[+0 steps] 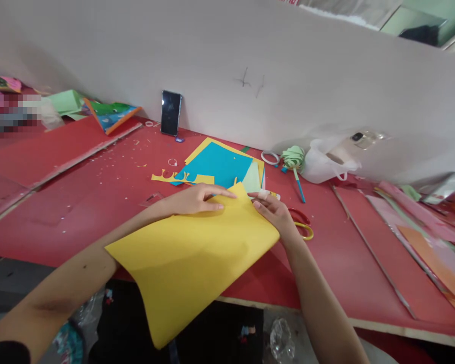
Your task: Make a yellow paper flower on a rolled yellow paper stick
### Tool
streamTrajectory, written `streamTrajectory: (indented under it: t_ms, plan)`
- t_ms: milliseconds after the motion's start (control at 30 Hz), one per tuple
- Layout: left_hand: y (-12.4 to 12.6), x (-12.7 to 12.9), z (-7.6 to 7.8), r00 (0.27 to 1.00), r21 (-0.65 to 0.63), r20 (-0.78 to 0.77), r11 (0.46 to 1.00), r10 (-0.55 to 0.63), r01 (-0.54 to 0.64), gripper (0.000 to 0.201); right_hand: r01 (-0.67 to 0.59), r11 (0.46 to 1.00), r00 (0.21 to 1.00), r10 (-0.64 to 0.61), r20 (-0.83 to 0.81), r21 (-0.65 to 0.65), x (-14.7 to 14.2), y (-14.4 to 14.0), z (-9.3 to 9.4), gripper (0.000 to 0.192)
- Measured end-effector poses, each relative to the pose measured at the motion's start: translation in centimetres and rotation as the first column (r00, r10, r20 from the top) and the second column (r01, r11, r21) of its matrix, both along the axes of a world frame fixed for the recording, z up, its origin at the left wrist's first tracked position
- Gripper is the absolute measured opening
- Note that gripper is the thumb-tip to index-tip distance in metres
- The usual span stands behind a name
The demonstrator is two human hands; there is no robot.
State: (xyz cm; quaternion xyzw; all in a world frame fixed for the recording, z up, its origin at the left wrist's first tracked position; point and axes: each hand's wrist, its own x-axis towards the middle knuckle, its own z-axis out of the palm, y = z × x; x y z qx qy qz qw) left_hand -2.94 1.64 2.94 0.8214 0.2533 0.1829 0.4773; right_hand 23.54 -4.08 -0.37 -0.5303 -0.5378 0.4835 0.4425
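Observation:
A large yellow sheet of paper (197,253) lies slanted over the table's front edge, its near corner curling down in front of my body. Across its far edge rests my left hand (193,199), fingers stretched out and the thumb apart, touching the paper near its far corner. My right hand (275,215) grips the sheet's right edge close to that corner, thumb on the near side; part of its fingers is hidden. Just behind the sheet are a blue sheet (216,164) on other coloured paper and a yellow cut-out strip (202,178) with curved notches.
Scissors with red and yellow handles (305,231) lie right of my right hand. Behind them are a tape roll (270,158), a pale green paper flower (293,157) on a blue stick and a white plastic bag (322,164). A phone (171,113) leans on the wall.

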Motion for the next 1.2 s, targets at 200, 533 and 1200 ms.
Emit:
streamTrajectory:
  t_ms: [200, 533, 1200]
  plan:
    - [-1.3, 1.3, -0.4, 0.990, -0.367, 0.134, 0.930, 0.052, 0.001, 0.042, -0.105, 0.981, 0.984, 0.080, -0.156, -0.161, -0.4, -0.9, 0.9, 0.046]
    - [-2.2, 2.0, -1.0, 0.991, -0.011, -0.090, 0.995, -0.099, 0.098, 0.039, -0.171, 0.979, 0.976, 0.184, 0.120, -0.112, 0.1, -0.5, 0.0, 0.029]
    - [1.1, -1.0, -0.5, 0.906, 0.111, -0.406, 0.978, -0.116, 0.175, 0.041, -0.181, 0.982, 0.977, 0.186, -0.107, 0.056, 3.7, -1.3, 0.3, 0.019]
